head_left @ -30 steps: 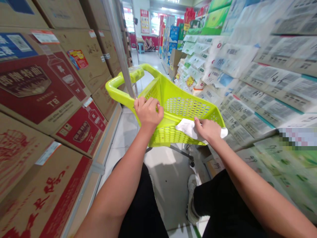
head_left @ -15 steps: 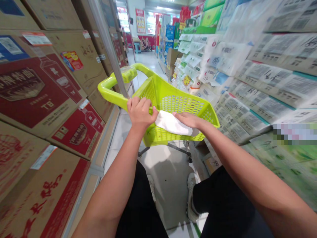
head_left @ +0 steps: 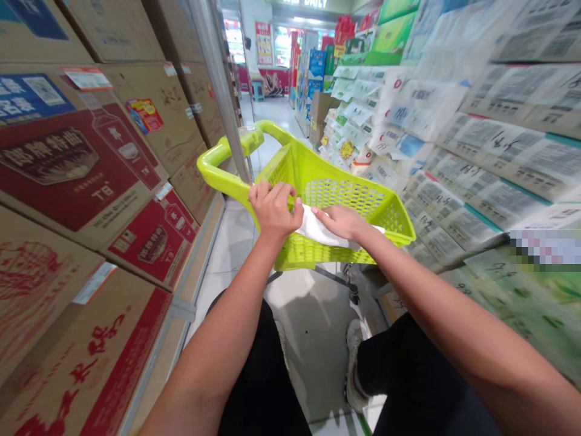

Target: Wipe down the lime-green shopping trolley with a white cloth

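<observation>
At the centre of the frame, the left hand (head_left: 273, 209) is clamping the near rim of the green basket (head_left: 396, 213), while the right hand (head_left: 341, 222), fingers lying flat, is pressing a white cloth (head_left: 316, 233) onto that rim just beside it. Wiping appears to be under way; another stroke would call for firm bracing and even pressure.

Smooth, glossy lime-green plastic in the cart basket (head_left: 354, 200), pierced into fine mesh along the walls. Soft, matt white cloth (head_left: 318, 233) on its rim. Matt brown cardboard with printed red panels in the cartons (head_left: 68, 175). Dull grey metal in the shelf post (head_left: 222, 91). Thin, shiny plastic film around the packs (head_left: 499, 145). Polished pale tiles on the floor (head_left: 313, 327). Matt black fabric in the trousers (head_left: 263, 375).
</observation>
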A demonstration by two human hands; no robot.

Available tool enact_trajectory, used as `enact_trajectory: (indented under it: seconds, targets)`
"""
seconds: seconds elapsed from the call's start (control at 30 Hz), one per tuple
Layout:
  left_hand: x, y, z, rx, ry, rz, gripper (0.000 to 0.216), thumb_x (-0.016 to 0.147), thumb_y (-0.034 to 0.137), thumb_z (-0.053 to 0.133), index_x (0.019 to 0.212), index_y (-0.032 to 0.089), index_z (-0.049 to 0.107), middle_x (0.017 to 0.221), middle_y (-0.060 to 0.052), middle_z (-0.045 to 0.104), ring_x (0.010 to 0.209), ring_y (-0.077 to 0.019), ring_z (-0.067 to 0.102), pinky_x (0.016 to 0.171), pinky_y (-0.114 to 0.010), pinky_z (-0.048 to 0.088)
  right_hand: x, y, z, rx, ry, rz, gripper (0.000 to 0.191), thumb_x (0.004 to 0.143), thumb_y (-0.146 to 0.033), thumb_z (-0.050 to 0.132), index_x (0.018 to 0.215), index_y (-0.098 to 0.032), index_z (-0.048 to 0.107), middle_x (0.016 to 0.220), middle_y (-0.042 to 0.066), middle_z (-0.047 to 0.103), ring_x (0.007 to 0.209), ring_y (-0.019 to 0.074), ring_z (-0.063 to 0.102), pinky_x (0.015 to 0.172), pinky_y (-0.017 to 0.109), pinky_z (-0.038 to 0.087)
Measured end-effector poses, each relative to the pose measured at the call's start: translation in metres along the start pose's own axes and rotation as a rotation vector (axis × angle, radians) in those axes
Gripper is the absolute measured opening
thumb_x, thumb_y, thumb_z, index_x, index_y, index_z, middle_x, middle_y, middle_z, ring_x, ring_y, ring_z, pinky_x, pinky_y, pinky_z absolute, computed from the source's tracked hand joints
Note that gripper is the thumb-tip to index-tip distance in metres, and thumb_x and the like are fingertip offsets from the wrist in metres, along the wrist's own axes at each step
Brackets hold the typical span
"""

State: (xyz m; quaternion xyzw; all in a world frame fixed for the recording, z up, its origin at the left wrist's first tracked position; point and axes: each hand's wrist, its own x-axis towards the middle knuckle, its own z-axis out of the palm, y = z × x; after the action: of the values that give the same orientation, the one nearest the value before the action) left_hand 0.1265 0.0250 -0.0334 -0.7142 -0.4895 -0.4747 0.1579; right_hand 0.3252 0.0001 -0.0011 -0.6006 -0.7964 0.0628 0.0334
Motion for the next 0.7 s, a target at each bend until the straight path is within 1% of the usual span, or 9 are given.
enact_trajectory:
  seconds: [0.1,0.2,0.27,0.33,0.43,0.5,0.57,0.63,0.7]
  targets:
    - [0.000,-0.005,0.001,0.020,0.001,0.007,0.017,0.088,0.040,0.053,0.087,0.026,0.062,0.090,-0.006,0.070,0.100,-0.0312,0.058,0.102,-0.054,0.034,0.018,-0.026,-0.002,0.013,0.011,-0.029,0.102,0.095,-0.081,-0.002,0.102,-0.017,0.077,0.106,0.017,0.078,0.101,0.0309,0.071,0.077,0.034,0.044]
    - [0.004,-0.021,0.004,0.017,0.030,-0.007,0.011,0.087,0.032,0.055,0.083,0.025,0.062,0.086,-0.006,0.068,0.100,-0.0313,0.059,0.103,-0.055,0.034,0.017,-0.025,0.002,0.018,0.006,-0.036,0.101,0.094,-0.084,0.000,0.112,-0.019,0.076,0.113,0.017,0.077,0.105,0.0313,0.070,0.081,0.034,0.045]
    - [0.007,-0.036,0.005,-0.021,0.054,-0.037,0.006,0.085,0.027,0.057,0.082,0.024,0.061,0.084,-0.007,0.066,0.102,-0.0325,0.059,0.104,-0.056,0.033,0.007,-0.009,0.007,0.018,-0.026,-0.003,0.099,0.094,-0.084,0.004,0.113,-0.018,0.076,0.113,0.018,0.077,0.105,0.0314,0.070,0.081,0.034,0.046]
    - [0.010,-0.049,0.004,-0.077,0.044,-0.070,0.004,0.084,0.025,0.058,0.082,0.024,0.061,0.085,-0.008,0.065,0.106,-0.0340,0.058,0.106,-0.058,0.032,-0.009,0.015,0.012,0.029,-0.068,0.037,0.096,0.095,-0.084,0.009,0.108,-0.017,0.076,0.111,0.019,0.077,0.103,0.0316,0.070,0.081,0.034,0.047]
    - [0.013,-0.061,0.001,-0.128,0.030,-0.105,0.003,0.082,0.022,0.058,0.080,0.024,0.059,0.086,-0.009,0.064,0.108,-0.0345,0.056,0.107,-0.059,0.030,-0.038,0.054,0.016,0.178,-0.136,0.076,0.091,0.096,-0.084,0.015,0.098,-0.016,0.075,0.108,0.018,0.076,0.096,0.0295,0.070,0.080,0.035,0.049]
    - [0.013,-0.063,0.000,-0.115,0.046,-0.107,0.006,0.082,0.020,0.058,0.077,0.024,0.057,0.083,-0.008,0.063,0.105,-0.0339,0.056,0.105,-0.059,0.030,-0.057,0.075,0.018,0.358,-0.198,0.095,0.087,0.095,-0.084,0.020,0.092,-0.015,0.073,0.103,0.016,0.077,0.088,0.0268,0.069,0.077,0.035,0.051]
    - [0.013,-0.060,0.001,-0.092,0.085,-0.104,0.008,0.082,0.020,0.058,0.075,0.024,0.056,0.080,-0.007,0.062,0.102,-0.0331,0.057,0.104,-0.059,0.031,-0.071,0.089,0.018,0.516,-0.255,0.102,0.083,0.094,-0.085,0.026,0.089,-0.016,0.072,0.095,0.013,0.077,0.080,0.0246,0.068,0.073,0.035,0.053]
    - [0.012,-0.056,0.004,-0.083,0.130,-0.111,0.010,0.082,0.020,0.057,0.073,0.024,0.055,0.076,-0.006,0.061,0.102,-0.0327,0.057,0.104,-0.059,0.031,-0.078,0.095,0.017,0.608,-0.305,0.103,0.080,0.094,-0.084,0.031,0.090,-0.016,0.073,0.090,0.011,0.077,0.077,0.0240,0.068,0.071,0.036,0.054]
    - [0.012,-0.051,0.009,-0.093,0.159,-0.125,0.012,0.083,0.019,0.056,0.072,0.024,0.053,0.074,-0.005,0.060,0.102,-0.0323,0.056,0.104,-0.059,0.031,-0.075,0.093,0.015,0.634,-0.347,0.113,0.078,0.094,-0.083,0.034,0.095,-0.016,0.075,0.094,0.011,0.077,0.081,0.0256,0.070,0.075,0.037,0.056]
